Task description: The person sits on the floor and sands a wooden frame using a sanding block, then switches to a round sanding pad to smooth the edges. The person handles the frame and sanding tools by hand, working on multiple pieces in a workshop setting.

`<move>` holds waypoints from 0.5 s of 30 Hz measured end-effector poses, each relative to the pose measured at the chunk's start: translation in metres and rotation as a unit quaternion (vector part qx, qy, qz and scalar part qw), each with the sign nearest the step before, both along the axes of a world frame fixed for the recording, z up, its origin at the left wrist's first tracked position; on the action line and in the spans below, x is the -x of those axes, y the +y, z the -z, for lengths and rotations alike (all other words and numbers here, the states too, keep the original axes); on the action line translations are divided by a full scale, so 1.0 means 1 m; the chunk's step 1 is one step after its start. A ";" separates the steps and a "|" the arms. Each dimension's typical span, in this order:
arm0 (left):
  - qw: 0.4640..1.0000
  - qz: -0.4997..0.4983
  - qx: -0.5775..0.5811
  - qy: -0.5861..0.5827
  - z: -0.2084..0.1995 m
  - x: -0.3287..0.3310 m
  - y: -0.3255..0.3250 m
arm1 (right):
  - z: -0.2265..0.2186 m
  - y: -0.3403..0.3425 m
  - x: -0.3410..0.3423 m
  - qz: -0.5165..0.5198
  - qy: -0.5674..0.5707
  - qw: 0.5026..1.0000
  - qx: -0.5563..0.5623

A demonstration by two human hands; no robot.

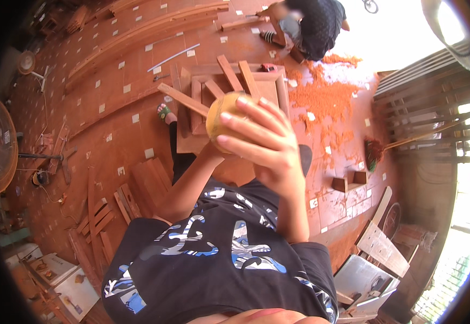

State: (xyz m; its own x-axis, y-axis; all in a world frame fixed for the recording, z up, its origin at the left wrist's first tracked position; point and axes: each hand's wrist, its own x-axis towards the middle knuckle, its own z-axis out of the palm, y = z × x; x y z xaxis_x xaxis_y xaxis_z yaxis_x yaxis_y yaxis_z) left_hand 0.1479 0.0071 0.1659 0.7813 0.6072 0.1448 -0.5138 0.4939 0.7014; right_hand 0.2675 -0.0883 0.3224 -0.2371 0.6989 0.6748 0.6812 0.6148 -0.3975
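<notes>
A round yellow disc-like thing (221, 116) is held up in front of my chest; its exact kind is unclear. My right hand (264, 137) lies over its right side, fingers slightly apart and pressed across its face. Under its lower edge comes my left hand (217, 151), whose fingers are hidden behind it, so it seems to support the thing from below. Beyond both hands stands a low panelled wooden piece (196, 129). Across it lie loose wooden strips: one at the left (183, 100), one in the middle (229, 73) and one at the right (248, 78).
A small red and black tool (268, 68) rests on the panelled piece's far edge. Another person (319, 27) crouches at the far right beside orange wood shavings (327, 94). Long timbers (138, 40) lie far left. A standing fan (0, 146) is at left, a broom (374, 154) at right.
</notes>
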 end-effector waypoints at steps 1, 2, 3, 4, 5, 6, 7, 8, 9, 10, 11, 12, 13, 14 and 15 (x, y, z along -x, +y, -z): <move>0.987 0.125 0.103 -0.015 0.046 -0.002 0.010 | 0.003 0.002 0.010 0.015 0.000 0.999 0.035; 0.993 0.113 0.036 -0.013 0.041 0.002 0.016 | 0.009 0.000 0.015 0.044 -0.002 0.996 0.072; 0.995 0.096 -0.028 -0.008 0.029 0.012 0.013 | 0.014 -0.002 0.015 0.053 -0.006 0.996 0.071; 0.994 0.081 -0.069 0.004 0.032 0.012 0.013 | 0.019 -0.003 0.016 0.061 -0.010 0.996 0.069; 0.992 0.060 -0.111 0.020 0.036 0.015 0.013 | 0.024 -0.004 0.017 0.066 -0.011 0.996 0.067; 0.987 0.039 -0.151 0.035 0.039 0.018 0.013 | 0.024 -0.005 0.019 0.067 -0.009 0.996 0.064; 0.982 0.015 -0.182 0.046 0.052 0.014 0.013 | 0.024 -0.006 0.019 0.067 -0.008 0.996 0.061; 0.963 -0.023 -0.259 0.069 0.046 0.008 0.016 | 0.024 -0.007 0.017 0.073 -0.010 0.996 0.056; 0.936 -0.065 -0.331 0.096 0.040 0.004 0.018 | 0.026 -0.008 0.015 0.074 -0.009 0.996 0.053; 0.878 -0.126 -0.441 0.136 0.034 0.006 0.022 | 0.033 -0.011 0.016 0.075 -0.012 0.996 0.044; 0.806 -0.186 -0.537 0.163 0.017 0.001 0.023 | 0.034 -0.013 0.015 0.089 -0.026 0.995 0.038; 0.717 -0.243 -0.625 0.190 0.002 0.000 0.025 | 0.036 -0.015 0.017 0.103 -0.033 0.994 0.028; 0.712 -0.252 -0.632 0.173 -0.005 -0.001 0.025 | 0.044 -0.015 0.018 0.114 -0.031 0.993 0.016; 0.722 -0.266 -0.615 0.172 0.011 -0.001 0.028 | 0.047 -0.015 0.020 0.109 -0.026 0.994 0.010; 0.771 -0.260 -0.552 0.183 0.041 -0.003 0.029 | 0.045 -0.015 0.023 0.098 -0.028 0.995 0.007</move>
